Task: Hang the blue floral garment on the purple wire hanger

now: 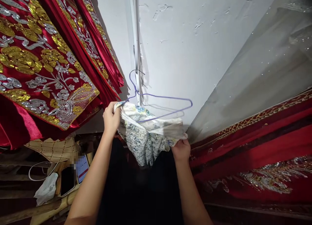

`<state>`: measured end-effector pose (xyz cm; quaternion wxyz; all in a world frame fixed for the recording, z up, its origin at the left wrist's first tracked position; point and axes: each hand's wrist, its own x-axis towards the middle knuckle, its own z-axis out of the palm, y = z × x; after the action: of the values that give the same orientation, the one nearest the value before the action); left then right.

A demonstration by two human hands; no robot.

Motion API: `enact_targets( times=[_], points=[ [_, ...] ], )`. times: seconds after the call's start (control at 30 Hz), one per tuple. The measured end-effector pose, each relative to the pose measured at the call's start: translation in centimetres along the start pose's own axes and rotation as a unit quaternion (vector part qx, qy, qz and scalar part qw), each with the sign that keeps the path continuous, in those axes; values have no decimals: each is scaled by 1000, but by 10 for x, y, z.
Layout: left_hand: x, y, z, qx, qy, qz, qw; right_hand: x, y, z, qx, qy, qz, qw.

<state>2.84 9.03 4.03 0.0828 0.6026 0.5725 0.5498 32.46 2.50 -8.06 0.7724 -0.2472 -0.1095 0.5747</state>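
Observation:
A light floral garment (138, 142) with blue, yellow and grey patterning hangs partly on a purple hanger (168, 96). The hanger's hook is at a narrow vertical rail on the wall. My left hand (111, 119) grips the garment's left edge, where it covers the hanger's left arm. My right hand (182, 148) holds the garment's other edge, lower and to the right. The hanger's right arm is bare and stands above the cloth on that side. Folds of fabric hang down between both hands.
Red garments with gold and silver embroidery (58, 66) hang at left. Sheer sparkly fabric (246, 69) and red embroidered cloth (268, 153) fill the right. A phone (82, 168), a dark-screened device (67, 180), a white cable (30, 173) and crumpled tissue (47, 187) lie lower left.

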Motion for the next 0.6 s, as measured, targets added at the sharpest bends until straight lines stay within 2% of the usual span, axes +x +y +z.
enact_targets(
  times=[0.1, 0.17, 0.23, 0.3, 0.37, 0.43, 0.5, 0.57, 0.6],
  points=[
    [-13, -22, -6, -67, 0, -63, 996, -9, 27, 1, -52, -16, 70, 996],
    [-27, -41, -7, -134, 37, -162, 977, -17, 44, 12, -95, -42, 122, 987],
    [-47, -61, -9, -187, 80, -264, 943, -24, 56, 23, -158, -72, 149, 973],
    [-70, -76, -10, -202, 98, -327, 918, -29, 63, 29, -256, -82, 124, 955],
    [-96, -81, -9, -207, 85, -364, 904, -33, 67, 29, -369, -83, 68, 923],
    [-121, -74, -5, -224, 51, -382, 895, -38, 69, 27, -450, -107, 56, 885],
    [-140, -53, 2, -248, -5, -378, 892, -44, 72, 28, -485, -151, 118, 853],
    [-152, -23, 7, -263, -98, -339, 898, -52, 74, 37, -478, -191, 194, 835],
    [-156, -7, 8, -250, -164, -285, 911, -56, 73, 44, -456, -208, 220, 837]
  ],
)
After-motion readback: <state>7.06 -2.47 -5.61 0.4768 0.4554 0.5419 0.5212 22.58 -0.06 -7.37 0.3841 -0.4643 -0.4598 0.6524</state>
